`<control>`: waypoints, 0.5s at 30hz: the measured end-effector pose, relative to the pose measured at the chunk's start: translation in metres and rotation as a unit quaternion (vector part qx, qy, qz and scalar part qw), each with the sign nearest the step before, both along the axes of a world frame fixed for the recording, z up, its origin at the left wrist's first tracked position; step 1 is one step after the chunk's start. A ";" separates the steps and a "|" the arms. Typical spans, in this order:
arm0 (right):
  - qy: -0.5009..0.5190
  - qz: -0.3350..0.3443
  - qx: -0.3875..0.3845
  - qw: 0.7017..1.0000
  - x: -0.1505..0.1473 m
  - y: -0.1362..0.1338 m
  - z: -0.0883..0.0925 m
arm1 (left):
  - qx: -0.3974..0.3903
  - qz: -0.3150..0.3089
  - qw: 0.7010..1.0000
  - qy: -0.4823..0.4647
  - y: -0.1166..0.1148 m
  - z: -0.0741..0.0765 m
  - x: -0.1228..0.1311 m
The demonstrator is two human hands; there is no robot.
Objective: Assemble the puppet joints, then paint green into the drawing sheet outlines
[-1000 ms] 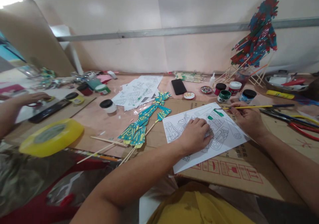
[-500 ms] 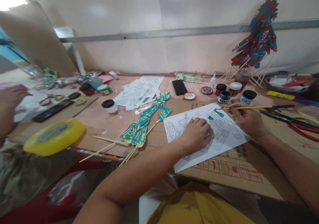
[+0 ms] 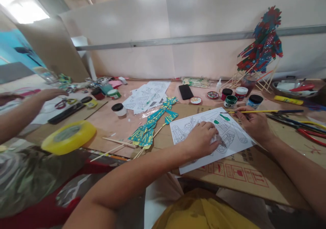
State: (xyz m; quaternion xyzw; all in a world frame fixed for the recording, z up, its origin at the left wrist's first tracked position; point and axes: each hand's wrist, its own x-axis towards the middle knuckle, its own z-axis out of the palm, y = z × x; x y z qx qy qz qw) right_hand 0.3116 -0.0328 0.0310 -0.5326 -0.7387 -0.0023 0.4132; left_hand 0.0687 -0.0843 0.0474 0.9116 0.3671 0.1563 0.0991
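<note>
A sheet of line drawings (image 3: 235, 142) lies on the cardboard in front of me, with patches of wet-looking green paint near its far edge. My left hand (image 3: 202, 138) rests on the sheet, palm down with its fingers loosely spread, holding nothing. At the sheet's right edge, my right hand (image 3: 252, 122) pinches a paintbrush (image 3: 267, 111) with a yellow handle and dark end, its tip pointing left near the green patches. Just beyond that hand stand an open jar of green paint (image 3: 230, 102) and a blue-labelled jar (image 3: 254, 102) with a black lid.
Cut-out teal-and-yellow puppet figures (image 3: 150, 123) on sticks lie left of the sheet. Behind are printed sheets (image 3: 146, 96), a phone (image 3: 185, 92) and bead dishes (image 3: 196, 100). Pliers (image 3: 309, 135) lie right. A co-worker's arm (image 3: 28, 111) reaches in beside a yellow tape roll (image 3: 68, 137).
My view has shifted a little, so most things appear slightly lower and further right. The co-worker's arm reaches further into view. Both my hands keep nearly the same places on the sheet.
</note>
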 end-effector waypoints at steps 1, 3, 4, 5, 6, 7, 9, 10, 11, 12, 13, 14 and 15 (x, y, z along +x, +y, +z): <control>-0.003 0.002 0.001 1.000 0.000 0.000 0.000 | -0.002 -0.007 1.000 -0.001 -0.002 0.004 -0.001; -0.009 0.006 0.006 1.000 0.000 0.000 0.000 | -0.008 -0.017 1.000 -0.003 -0.008 0.011 -0.006; -0.011 0.007 0.008 1.000 0.000 -0.001 0.000 | -0.014 -0.019 1.000 -0.003 -0.011 0.014 -0.008; -0.012 0.005 0.009 1.000 0.000 -0.001 0.000 | -0.022 -0.020 1.000 -0.006 -0.015 0.016 -0.012; -0.012 0.002 0.008 1.000 0.000 -0.001 0.000 | -0.031 -0.022 0.999 -0.011 -0.019 0.018 -0.015; -0.012 -0.001 0.007 1.000 0.000 -0.001 0.000 | -0.040 -0.024 0.999 -0.021 -0.024 0.020 -0.019; -0.011 0.003 0.009 1.000 0.001 0.001 -0.001 | -0.058 -0.029 0.996 -0.060 -0.035 0.025 -0.029; -0.012 0.008 0.014 1.000 0.002 0.002 -0.002 | -0.067 -0.032 0.993 -0.088 -0.041 0.028 -0.033; -0.012 0.015 0.021 1.000 0.003 0.003 -0.003 | -0.073 -0.034 0.990 -0.120 -0.046 0.032 -0.038; -0.010 0.019 0.027 0.999 0.004 0.005 -0.004 | -0.074 -0.034 0.986 -0.148 -0.051 0.035 -0.043; -0.004 0.022 0.032 0.999 0.005 0.006 -0.005 | -0.072 -0.030 0.982 -0.172 -0.055 0.038 -0.046; 0.002 0.022 0.034 0.999 0.006 0.007 -0.006 | -0.069 -0.028 0.980 -0.185 -0.058 0.040 -0.049; 0.008 0.021 0.032 0.999 0.006 0.007 -0.006 | -0.067 -0.024 0.979 -0.190 -0.059 0.041 -0.051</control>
